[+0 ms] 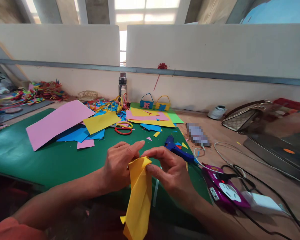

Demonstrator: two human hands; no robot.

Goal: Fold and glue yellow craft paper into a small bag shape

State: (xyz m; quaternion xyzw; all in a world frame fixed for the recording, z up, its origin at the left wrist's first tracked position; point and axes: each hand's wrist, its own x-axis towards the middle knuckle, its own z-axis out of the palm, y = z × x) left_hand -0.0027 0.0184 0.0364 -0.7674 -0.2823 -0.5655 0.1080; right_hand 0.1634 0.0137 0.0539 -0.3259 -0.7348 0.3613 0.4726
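Between my two hands hangs a folded piece of yellow craft sheet (139,196), its top edge level with my fingers and its lower end past the table's front edge. My left hand (121,163) is closed on the sheet's upper left side, fingers curled and partly hidden behind it. The thumb and fingers of my right hand (168,166) pinch the upper right corner. Just beyond my right hand lies a blue glue gun (177,149) on the green mat (72,166). A clear glue stick (155,192) shows below my right hand.
Scissors (123,128), a pink sheet (61,121) and a yellow sheet (101,122) lie on the mat. Two small craft bags (146,101) stand at the wall. To the right are a phone (198,134), a purple power strip (225,188), cables and a handbag (246,115).
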